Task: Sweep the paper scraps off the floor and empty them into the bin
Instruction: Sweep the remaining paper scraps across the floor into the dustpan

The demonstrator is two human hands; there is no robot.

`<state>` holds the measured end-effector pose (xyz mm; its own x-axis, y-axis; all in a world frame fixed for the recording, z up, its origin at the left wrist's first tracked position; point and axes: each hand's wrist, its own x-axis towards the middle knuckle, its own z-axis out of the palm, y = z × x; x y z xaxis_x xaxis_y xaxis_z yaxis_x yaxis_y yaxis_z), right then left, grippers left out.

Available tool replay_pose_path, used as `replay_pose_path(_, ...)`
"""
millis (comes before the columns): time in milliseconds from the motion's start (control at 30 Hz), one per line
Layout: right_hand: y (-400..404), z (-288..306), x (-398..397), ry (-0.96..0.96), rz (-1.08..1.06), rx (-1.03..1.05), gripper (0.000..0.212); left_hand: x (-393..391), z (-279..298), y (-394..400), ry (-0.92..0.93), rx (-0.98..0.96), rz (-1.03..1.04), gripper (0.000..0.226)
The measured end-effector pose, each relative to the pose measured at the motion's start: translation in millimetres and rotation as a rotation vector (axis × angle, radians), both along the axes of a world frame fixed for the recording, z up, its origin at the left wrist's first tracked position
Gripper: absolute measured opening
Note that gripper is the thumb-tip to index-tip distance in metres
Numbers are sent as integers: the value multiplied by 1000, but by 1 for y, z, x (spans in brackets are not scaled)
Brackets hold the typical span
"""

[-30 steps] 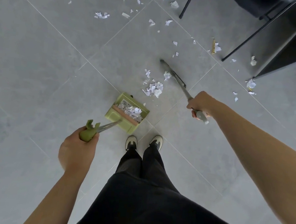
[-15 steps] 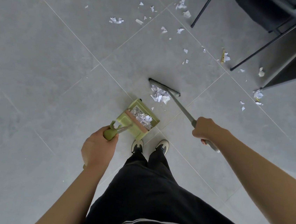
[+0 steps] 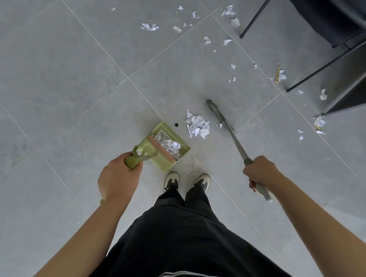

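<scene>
Dustpan [image 3: 165,146], pale green, open mouth facing away from the feet, set on the floor [image 3: 48,79] just ahead of the left shoe [image 3: 171,180]. Contents: white torn paper heaped behind an orange-pink strip across the pan. Handle gripped by the left hand [image 3: 118,177], fingers curled round the green grip.

Broom [image 3: 230,132], grey, long handle slanting up to the right hand [image 3: 261,172]; fingers wrapped round the shaft, handle end jutting out behind the fist. Head lying edge-on to the camera, just right of the pile and apart from it.

Pile of paper scraps [image 3: 197,125], white, crumpled and torn, gathered on the tile between the dustpan mouth and the broom head, touching neither. Small dark spot on the floor just left of the pile.

Loose scraps [image 3: 149,26] scattered well beyond, toward the top of the view, and more near the dark furniture [image 3: 365,67] at upper right, some close against its thin black legs and base.

Open grey tile to the left and behind the dustpan; furniture edge bounding the right side. Black trousers [image 3: 189,240] and both shoes at the lower centre.
</scene>
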<state>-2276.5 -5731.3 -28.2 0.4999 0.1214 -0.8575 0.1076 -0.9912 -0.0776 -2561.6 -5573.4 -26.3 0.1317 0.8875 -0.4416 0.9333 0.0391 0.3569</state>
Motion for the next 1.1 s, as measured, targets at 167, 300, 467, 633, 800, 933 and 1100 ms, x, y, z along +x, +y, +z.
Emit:
replay_pose_path(167, 18, -6, -9, 124, -295, 23, 4, -5, -11, 11, 24, 17, -24, 13)
replay_pose_path(300, 29, -4, -26, 183, -351, 29, 17, -7, -19, 22, 39, 11, -39, 16)
replay_pose_path(467, 37, -3, -39, 247, -244, -1, 21, -5, -26, 22, 63, 18, -87, 20)
replay_pose_path(633, 40, -2, -49, 275, 77, -58, 21, -2, -29, 21, 57, 16, -86, 16)
replay_pose_path(800, 48, 16, -62, 275, 330, -102, 18, -4, -31, 25, 54, 12, -71, 16)
replay_pose_path(933, 53, 30, -65, 209, 405, -99, 12, -13, -31, 20, 47, 4, -51, 18)
replay_pose_path(1100, 55, 44, -57, 260, 211, -52, 19, -23, -31, 10, 15, -12, -6, 19)
